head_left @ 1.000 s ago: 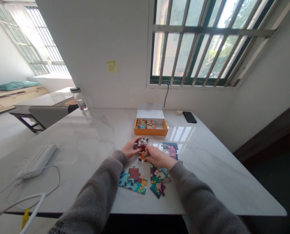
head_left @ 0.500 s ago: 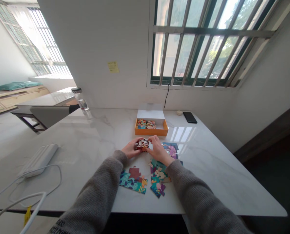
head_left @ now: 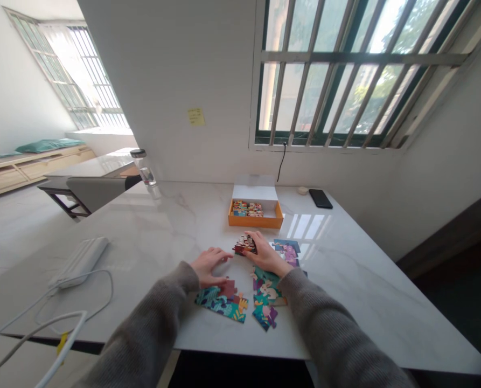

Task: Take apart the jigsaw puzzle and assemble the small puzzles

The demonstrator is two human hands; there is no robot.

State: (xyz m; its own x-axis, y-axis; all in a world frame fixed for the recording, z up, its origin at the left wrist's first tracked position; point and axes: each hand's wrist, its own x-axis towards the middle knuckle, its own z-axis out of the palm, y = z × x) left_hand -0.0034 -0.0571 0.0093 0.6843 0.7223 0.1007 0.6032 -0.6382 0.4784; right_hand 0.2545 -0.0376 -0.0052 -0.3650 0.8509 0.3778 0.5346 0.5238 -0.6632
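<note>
Red side nearward, axis unclear, puzzle stack (head_left: 242,245) gripped by right hand (head_left: 264,253); left hand (head_left: 208,266) spread, empty

Tabletop (head_left: 365,280) glossy, smooth; sleeves (head_left: 329,323) matt knit; puzzle pieces (head_left: 221,304) printed card.

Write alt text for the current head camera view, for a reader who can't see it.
A person's right hand grips a stack of jigsaw pieces at a white table. The left hand, fingers spread, is by a partly joined section; other sections lie near the right hand. Behind, an open orange box holds more pieces.
</note>
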